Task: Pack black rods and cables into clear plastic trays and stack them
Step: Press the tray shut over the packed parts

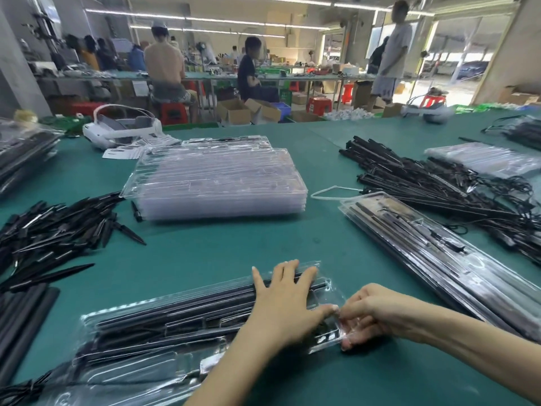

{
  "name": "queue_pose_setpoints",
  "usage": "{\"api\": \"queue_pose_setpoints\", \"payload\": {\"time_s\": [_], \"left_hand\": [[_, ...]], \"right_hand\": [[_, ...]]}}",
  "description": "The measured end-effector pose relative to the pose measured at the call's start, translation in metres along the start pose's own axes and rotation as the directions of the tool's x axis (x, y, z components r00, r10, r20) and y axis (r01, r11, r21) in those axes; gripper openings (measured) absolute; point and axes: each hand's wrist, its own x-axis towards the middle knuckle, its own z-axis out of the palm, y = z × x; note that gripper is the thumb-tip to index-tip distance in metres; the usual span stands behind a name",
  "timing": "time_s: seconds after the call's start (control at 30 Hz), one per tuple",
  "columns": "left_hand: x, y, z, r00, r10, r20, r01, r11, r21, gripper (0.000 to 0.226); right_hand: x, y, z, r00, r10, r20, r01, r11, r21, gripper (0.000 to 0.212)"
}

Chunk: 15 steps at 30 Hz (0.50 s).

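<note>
A clear plastic tray [164, 320] filled with black rods lies in front of me on the green table. My left hand [288, 300] presses flat on its right end with fingers spread. My right hand [377, 315] pinches the tray's right edge, fingers curled round the plastic rim. A stack of packed trays [456, 259] lies at the right. A pile of empty clear trays [216, 183] stands in the middle. Loose black rods with cables [439, 186] are heaped at the far right, and short black spikes [55, 227] at the left.
A white headset [123, 128] rests at the back left, and another [436, 114] at the back right. More packed trays [23, 153] sit at the far left, and clear trays [483, 159] at the right. Dark tubes [23, 320] lie near my left. People work at benches behind.
</note>
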Motion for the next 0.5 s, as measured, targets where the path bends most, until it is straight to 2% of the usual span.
{"api": "queue_pose_setpoints", "payload": {"time_s": [0.23, 0.4, 0.5], "left_hand": [[0.018, -0.008, 0.01, 0.997, -0.079, 0.02, 0.08, 0.994, -0.076, 0.084], [0.011, -0.008, 0.02, 0.976, -0.062, -0.208, 0.046, 0.996, -0.081, 0.07], [0.009, -0.008, 0.023, 0.959, -0.055, -0.278, 0.037, 0.997, -0.069, 0.067]], "right_hand": [[0.004, 0.003, 0.0, 0.998, -0.059, -0.038, 0.06, 0.997, 0.041, 0.028], [0.008, 0.004, 0.007, 0.992, -0.048, -0.119, 0.055, 0.997, 0.052, 0.028], [0.007, 0.006, 0.005, 0.994, -0.043, -0.105, 0.05, 0.996, 0.068, 0.023]]}}
